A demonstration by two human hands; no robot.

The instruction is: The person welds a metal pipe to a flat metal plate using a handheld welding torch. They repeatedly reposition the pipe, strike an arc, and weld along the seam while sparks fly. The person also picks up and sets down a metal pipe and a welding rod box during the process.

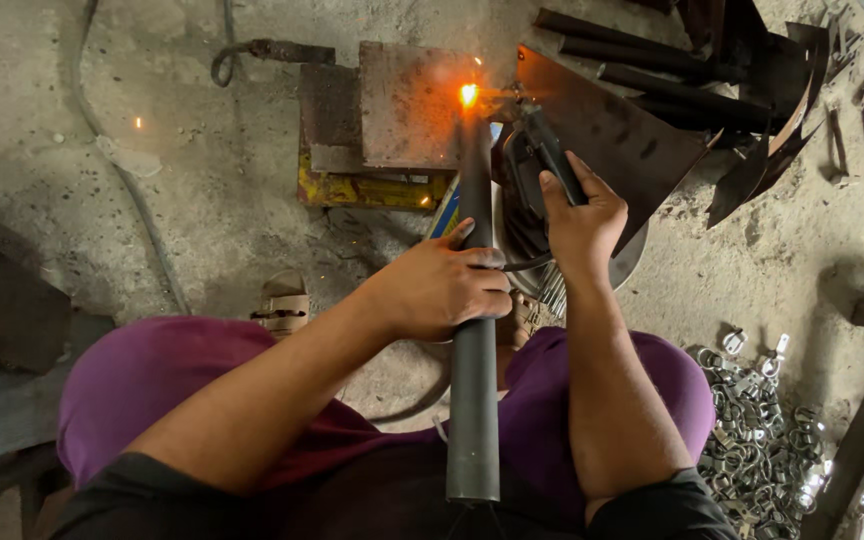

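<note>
left hand grips pipe; right hand holds welding holder.

L hand is gripping a dark steel pipe mid-length, pipe lying across the lap. R hand is holding an electrode holder. An arc is glowing orange at pipe's far end, next to a rusty plate. Small metal rings are lying heaped on floor to the right.
</note>
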